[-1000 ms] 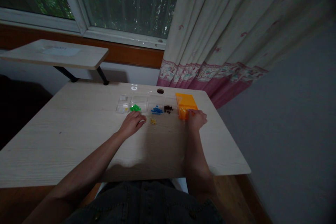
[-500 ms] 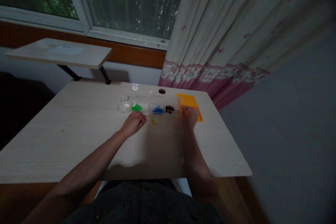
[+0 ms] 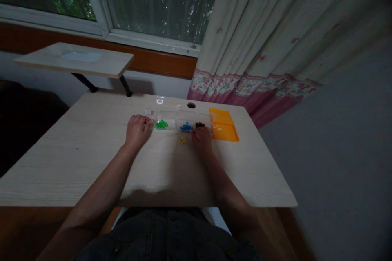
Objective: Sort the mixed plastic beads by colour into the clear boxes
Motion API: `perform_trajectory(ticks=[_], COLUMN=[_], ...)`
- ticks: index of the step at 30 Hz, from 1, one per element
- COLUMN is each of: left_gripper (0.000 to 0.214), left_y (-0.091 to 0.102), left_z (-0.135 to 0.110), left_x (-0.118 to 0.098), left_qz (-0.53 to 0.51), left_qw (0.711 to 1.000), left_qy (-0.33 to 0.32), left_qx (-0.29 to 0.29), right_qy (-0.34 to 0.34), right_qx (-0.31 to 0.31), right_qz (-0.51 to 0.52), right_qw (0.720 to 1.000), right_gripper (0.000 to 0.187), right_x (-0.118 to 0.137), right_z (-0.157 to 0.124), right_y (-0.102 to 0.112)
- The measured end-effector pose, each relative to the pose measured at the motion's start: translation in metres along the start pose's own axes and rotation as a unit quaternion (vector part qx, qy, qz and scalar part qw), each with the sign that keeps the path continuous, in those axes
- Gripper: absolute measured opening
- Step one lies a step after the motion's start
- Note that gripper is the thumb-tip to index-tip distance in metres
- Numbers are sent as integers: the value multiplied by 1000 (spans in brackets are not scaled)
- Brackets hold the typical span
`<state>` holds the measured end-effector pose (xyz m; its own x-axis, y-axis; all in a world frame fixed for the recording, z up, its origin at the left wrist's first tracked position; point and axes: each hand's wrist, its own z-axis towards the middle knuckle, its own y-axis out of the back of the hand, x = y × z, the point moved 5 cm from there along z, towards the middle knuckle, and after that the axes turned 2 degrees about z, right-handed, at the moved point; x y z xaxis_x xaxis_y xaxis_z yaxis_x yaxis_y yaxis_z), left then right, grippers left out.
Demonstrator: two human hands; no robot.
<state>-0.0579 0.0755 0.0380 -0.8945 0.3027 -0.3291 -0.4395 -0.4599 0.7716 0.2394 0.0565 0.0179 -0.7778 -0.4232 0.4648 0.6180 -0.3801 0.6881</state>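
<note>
My left hand (image 3: 137, 131) is at the small clear box (image 3: 150, 112) on the left, fingertips pinched together by a bit of yellow. Whatever they hold is too small to make out. My right hand (image 3: 203, 140) rests low over the table between the blue pieces (image 3: 186, 127) and the dark brown pieces (image 3: 199, 124), fingers drawn together; their contents cannot be made out. A small heap of yellow pieces (image 3: 182, 140) lies just left of it. Green pieces (image 3: 162, 124) sit in a clear compartment near my left hand.
An open orange case (image 3: 228, 132) with a few small white pieces (image 3: 217, 128) lies at the right. Behind the clear boxes is a round hole (image 3: 191, 105) in the table (image 3: 92, 163). A raised shelf (image 3: 104, 63) stands at the back left.
My right hand has moved left out of the orange case, where white pieces now show. My left hand has moved left, from beside the yellow heap to the small clear box.
</note>
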Motion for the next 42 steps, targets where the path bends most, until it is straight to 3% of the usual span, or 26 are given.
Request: perform_trajectory(ticks=[4, 13, 29, 33, 37, 42], left_gripper=[24, 29, 33, 32, 29, 28], left_y=[5, 4, 4, 5, 0, -21], left_z=[3, 3, 2, 2, -3, -17], left_x=[18, 33, 36, 23, -8, -47], left_qz=[15, 45, 50, 36, -12, -53], left_qw=[999, 998, 998, 999, 999, 989], left_qy=[28, 34, 22, 17, -32, -114], left_qx=[-12, 4, -5, -4, 7, 83], right_qy=[2, 25, 6, 24, 28, 50], right_qx=[-7, 24, 50, 50, 48, 79], right_qz=[3, 11, 6, 7, 1, -15], right_qw=[1000, 999, 999, 998, 998, 996], right_gripper=[22, 24, 22, 24, 23, 20], right_x=[-4, 2, 2, 3, 4, 7], right_z=[0, -2, -2, -2, -2, -3], right_y=[1, -5, -8, -10, -11, -13])
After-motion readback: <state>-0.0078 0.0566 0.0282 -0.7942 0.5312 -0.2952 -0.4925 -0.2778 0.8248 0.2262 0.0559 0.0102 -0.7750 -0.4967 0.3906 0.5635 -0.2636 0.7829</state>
